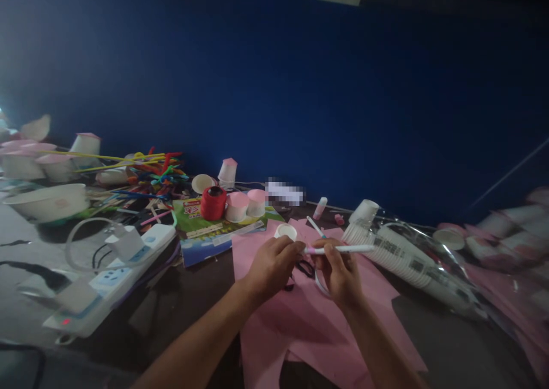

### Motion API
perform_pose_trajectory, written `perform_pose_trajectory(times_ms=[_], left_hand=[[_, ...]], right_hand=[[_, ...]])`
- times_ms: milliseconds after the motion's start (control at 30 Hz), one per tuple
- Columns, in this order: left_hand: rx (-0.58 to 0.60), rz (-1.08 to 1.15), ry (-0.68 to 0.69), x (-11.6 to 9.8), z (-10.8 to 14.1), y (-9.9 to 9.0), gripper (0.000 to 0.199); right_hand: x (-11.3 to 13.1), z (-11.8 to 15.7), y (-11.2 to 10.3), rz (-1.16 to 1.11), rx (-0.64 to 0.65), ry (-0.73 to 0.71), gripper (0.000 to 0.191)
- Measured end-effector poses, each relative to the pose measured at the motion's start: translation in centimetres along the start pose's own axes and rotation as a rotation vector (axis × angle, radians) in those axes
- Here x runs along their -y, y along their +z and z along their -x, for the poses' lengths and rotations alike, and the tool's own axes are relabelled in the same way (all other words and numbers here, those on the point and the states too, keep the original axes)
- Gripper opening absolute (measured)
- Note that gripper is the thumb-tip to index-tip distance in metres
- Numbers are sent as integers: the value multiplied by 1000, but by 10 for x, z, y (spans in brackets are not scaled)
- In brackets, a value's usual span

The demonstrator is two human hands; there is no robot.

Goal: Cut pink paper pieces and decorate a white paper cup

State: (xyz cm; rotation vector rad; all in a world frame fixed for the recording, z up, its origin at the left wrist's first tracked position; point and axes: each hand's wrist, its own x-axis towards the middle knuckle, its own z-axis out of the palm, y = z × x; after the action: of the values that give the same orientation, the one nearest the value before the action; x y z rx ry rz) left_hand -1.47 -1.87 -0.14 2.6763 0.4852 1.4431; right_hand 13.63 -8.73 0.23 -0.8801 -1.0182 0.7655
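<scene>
The right hand (343, 277) grips a white pen (349, 249) above cut pink paper (266, 326); the left hand (272, 263) pinches its pink end. Two cups (237, 207) have pink tops; the stacked cups (392, 254) look plain, seemingly unworked.

A slim white pen (354, 249) with a pink band near its left end is held nearly level by the left hand (274, 263) and right hand (342, 272), above the pink paper's (315, 326) far part.
</scene>
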Motion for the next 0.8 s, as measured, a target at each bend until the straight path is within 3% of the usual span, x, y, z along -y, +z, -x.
perform_pose_trajectory(times_ms=[300,567,700,800], left_hand=[[24,-130,153,-15,-2,-8,15],[17,-172,91,-18,1,-3,17],[74,-125,53,-12,-2,-1,19],[-36,-47,-50,-3,-5,-4,32]], right_hand=[[10,6,26,-69,-131,93,34],[2,7,28,-84,-143,145,36],[-5,1,26,-157,-125,193,33],[2,-10,13,-201,-128,176,32]])
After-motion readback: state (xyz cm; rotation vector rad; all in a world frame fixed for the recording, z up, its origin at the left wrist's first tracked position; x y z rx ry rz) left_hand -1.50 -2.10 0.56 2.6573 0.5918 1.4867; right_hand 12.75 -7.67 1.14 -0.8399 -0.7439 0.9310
